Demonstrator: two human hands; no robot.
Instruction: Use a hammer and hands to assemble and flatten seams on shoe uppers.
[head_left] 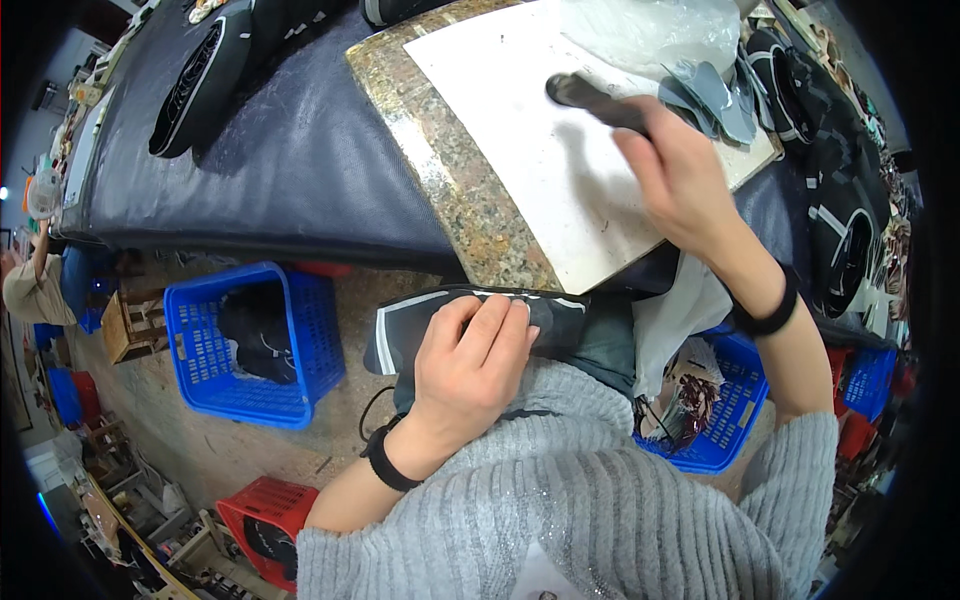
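Note:
My left hand point(470, 365) grips a dark shoe upper with white stripes point(560, 315), holding it against my lap just below the table's edge. My right hand point(680, 175) is closed around a dark tool with a rounded head point(580, 92), which lies over a white cutting board point(540, 150). That board rests on a speckled stone slab point(440, 170) on the dark-covered table point(280, 160). Both wrists wear black bands.
Grey cut leather pieces point(715, 95) and clear plastic lie at the board's far end. Dark shoe uppers are piled at right point(840, 200) and far left point(200, 80). Blue baskets point(255, 345) point(730, 410) and a red crate point(262, 520) stand on the floor. Another person's arm point(30, 280) shows at far left.

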